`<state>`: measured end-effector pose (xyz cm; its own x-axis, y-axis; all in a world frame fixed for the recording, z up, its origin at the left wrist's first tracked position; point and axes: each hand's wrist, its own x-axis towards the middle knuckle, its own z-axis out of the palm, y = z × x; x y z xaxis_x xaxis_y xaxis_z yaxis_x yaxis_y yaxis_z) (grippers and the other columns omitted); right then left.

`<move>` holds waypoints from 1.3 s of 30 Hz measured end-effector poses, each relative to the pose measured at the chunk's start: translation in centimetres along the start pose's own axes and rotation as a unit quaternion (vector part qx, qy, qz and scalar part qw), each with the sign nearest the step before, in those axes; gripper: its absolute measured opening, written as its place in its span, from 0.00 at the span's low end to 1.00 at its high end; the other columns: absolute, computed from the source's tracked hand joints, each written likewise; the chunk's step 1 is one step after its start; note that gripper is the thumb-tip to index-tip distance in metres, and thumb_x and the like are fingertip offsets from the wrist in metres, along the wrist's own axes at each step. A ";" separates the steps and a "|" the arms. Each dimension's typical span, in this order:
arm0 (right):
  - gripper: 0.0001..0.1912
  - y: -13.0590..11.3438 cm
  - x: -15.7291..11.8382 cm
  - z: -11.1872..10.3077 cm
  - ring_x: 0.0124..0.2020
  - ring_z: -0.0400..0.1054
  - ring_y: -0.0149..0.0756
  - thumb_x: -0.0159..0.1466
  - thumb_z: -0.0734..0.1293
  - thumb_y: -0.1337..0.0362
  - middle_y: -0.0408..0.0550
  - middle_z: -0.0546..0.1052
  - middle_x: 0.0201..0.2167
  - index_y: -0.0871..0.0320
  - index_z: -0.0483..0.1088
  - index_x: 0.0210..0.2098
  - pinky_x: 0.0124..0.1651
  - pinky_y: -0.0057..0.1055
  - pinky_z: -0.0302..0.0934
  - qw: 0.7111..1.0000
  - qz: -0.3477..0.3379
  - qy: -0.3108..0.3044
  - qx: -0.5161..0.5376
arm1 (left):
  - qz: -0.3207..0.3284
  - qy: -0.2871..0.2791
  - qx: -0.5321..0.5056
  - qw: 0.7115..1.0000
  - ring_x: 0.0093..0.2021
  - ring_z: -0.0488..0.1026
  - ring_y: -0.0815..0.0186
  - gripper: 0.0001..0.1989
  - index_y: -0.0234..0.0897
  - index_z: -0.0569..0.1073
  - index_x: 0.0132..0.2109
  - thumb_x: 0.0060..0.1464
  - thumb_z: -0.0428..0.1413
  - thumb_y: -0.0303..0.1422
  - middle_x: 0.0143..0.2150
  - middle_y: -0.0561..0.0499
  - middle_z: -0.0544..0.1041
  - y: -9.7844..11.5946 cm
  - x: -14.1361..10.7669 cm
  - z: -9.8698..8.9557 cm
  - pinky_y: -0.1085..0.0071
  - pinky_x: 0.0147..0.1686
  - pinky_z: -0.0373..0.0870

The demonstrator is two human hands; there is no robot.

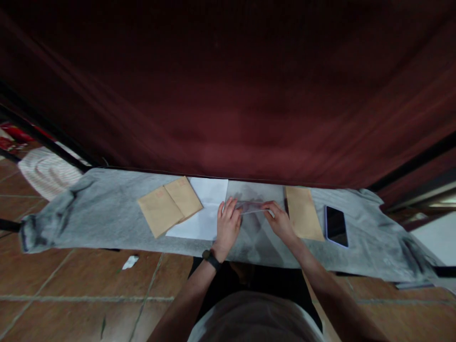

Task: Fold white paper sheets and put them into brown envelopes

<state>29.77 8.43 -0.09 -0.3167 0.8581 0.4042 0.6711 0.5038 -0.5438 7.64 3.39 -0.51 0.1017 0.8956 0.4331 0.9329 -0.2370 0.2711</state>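
A thin, see-through plastic sheet point(252, 207) stretches between my two hands over the grey cloth point(117, 213). My left hand point(228, 228), with a dark watch on its wrist, holds the sheet's left end, fingers partly extended and thumb close to its edge. Pinched between thumb and fingers of my right hand point(280, 224) is the right end. Beside my left hand lies a white paper point(199, 230), partly under two overlapping brown envelopes point(160, 209). Right of my right hand is another brown paper envelope point(304, 213).
A phone point(337, 226) with a dark screen and a purplish edge lies at the right. Behind the cloth-covered surface hangs a dark red curtain point(221, 118). Black bars point(409, 164) flank both sides. A crumpled white scrap point(130, 262) is on the tiled floor point(89, 275).
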 end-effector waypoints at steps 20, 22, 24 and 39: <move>0.22 -1.3 -9.1 3.4 0.65 0.64 0.39 0.73 0.56 0.65 0.49 0.72 0.64 0.55 0.68 0.63 0.68 0.44 0.58 0.990 -0.026 -0.094 -0.103 | 0.106 -0.201 -0.018 0.974 0.68 0.66 0.59 0.28 0.34 0.68 0.63 0.54 0.50 0.22 0.67 0.42 0.70 -0.2 -6.7 0.4 0.59 0.69 0.60; 0.23 -1.5 -8.6 4.4 0.67 0.61 0.41 0.74 0.56 0.63 0.51 0.69 0.66 0.57 0.65 0.66 0.69 0.47 0.55 0.985 -0.020 -0.098 -0.143 | 0.087 -0.203 -0.017 0.975 0.69 0.64 0.58 0.28 0.33 0.68 0.63 0.55 0.51 0.25 0.67 0.41 0.69 0.4 -6.7 0.3 0.58 0.70 0.58; 0.24 -1.6 -8.7 5.1 0.69 0.58 0.45 0.74 0.57 0.62 0.53 0.66 0.68 0.57 0.64 0.67 0.70 0.49 0.52 0.979 -0.014 -0.097 -0.179 | 0.073 -0.186 -0.011 0.980 0.70 0.61 0.57 0.27 0.32 0.66 0.65 0.58 0.51 0.28 0.69 0.40 0.67 1.4 -6.5 0.7 0.55 0.71 0.57; 0.25 -1.9 -9.7 5.6 0.70 0.56 0.53 0.73 0.60 0.58 0.58 0.60 0.71 0.54 0.63 0.68 0.69 0.57 0.49 0.965 0.028 -0.063 -0.251 | 0.035 -0.129 0.062 0.989 0.73 0.56 0.50 0.32 0.29 0.60 0.71 0.68 0.47 0.45 0.72 0.33 0.59 0.6 -7.2 3.5 0.49 0.68 0.57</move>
<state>27.77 -0.32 -7.12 -0.3277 0.9042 0.2739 0.9201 0.3713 -0.1247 8.72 -1.86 -6.46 0.2382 0.9486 0.2082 0.9538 -0.2689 0.1340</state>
